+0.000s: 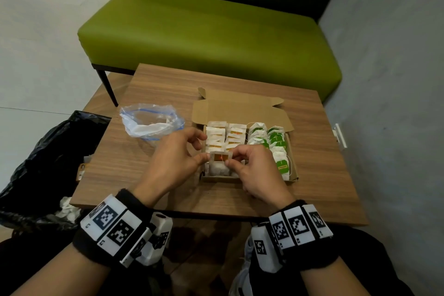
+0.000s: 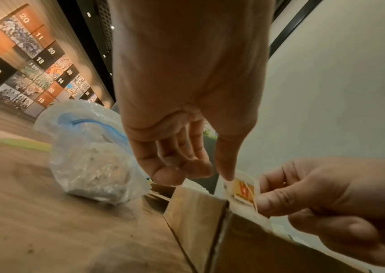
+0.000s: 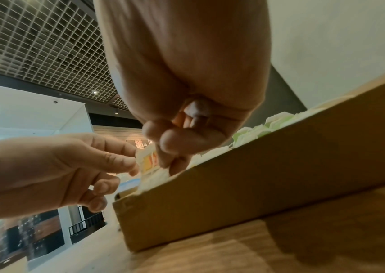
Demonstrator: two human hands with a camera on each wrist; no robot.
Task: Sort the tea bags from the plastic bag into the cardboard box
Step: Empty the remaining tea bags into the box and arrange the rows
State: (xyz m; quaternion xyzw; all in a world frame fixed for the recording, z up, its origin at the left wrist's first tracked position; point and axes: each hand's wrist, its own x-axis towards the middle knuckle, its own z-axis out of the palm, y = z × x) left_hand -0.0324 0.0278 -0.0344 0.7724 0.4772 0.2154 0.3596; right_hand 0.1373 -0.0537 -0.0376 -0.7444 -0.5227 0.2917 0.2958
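On the wooden table (image 1: 168,190) an open cardboard box (image 1: 240,113) stands near the middle, a little toward the right edge, with its lid folded back toward the far edge. Inside it lie rows of tea bags: orange-tagged tea bags (image 1: 225,137) in the left half, green-tagged tea bags (image 1: 276,144) in the right half. At the near left corner of the box, the left hand (image 1: 173,161) and the right hand (image 1: 254,170) both pinch one orange-tagged tea bag (image 1: 219,163), each at one upper side of it. A crumpled clear plastic bag (image 1: 150,122) lies just left of the box. A black rubbish bag (image 1: 43,163) stands beside the left edge of the table, and a green bench (image 1: 204,38) is beyond the far edge.
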